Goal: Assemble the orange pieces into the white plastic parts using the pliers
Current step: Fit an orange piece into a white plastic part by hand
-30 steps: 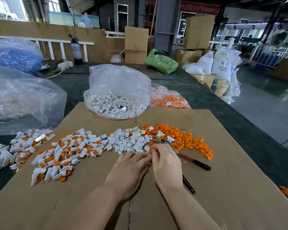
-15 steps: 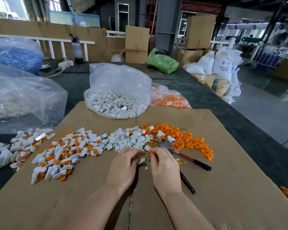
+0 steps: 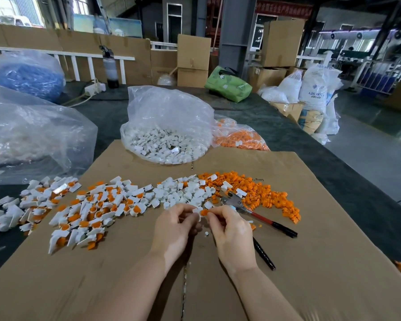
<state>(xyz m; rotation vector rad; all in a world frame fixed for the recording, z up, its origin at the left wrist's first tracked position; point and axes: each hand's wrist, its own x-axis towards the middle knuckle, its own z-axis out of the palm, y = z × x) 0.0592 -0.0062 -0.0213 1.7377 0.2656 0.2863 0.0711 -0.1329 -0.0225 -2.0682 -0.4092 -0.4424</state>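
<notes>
My left hand [image 3: 175, 228] pinches a small white plastic part [image 3: 196, 212] and my right hand [image 3: 232, 232] pinches an orange piece [image 3: 204, 212] against it, both just above the cardboard sheet [image 3: 287, 274]. The pliers [image 3: 252, 210] lie loose on the cardboard right of my right hand, metal jaws toward the pile, red and black handles pointing right and toward me. Beyond my hands lie a heap of loose white parts [image 3: 185, 193] and a heap of loose orange pieces [image 3: 264, 193]. Assembled white-and-orange parts [image 3: 83, 212] spread to the left.
A clear bag of white parts [image 3: 167, 135] and a bag of orange pieces [image 3: 239, 137] stand at the cardboard's far edge. Large plastic bags [image 3: 33, 135] sit at the left. A tiny white bit [image 3: 206, 233] lies between my hands. The table's right edge drops to the floor.
Both hands have moved apart from a tight clasp over the cardboard and lifted slightly; the white part and orange piece now show between my fingertips. The pliers have not moved.
</notes>
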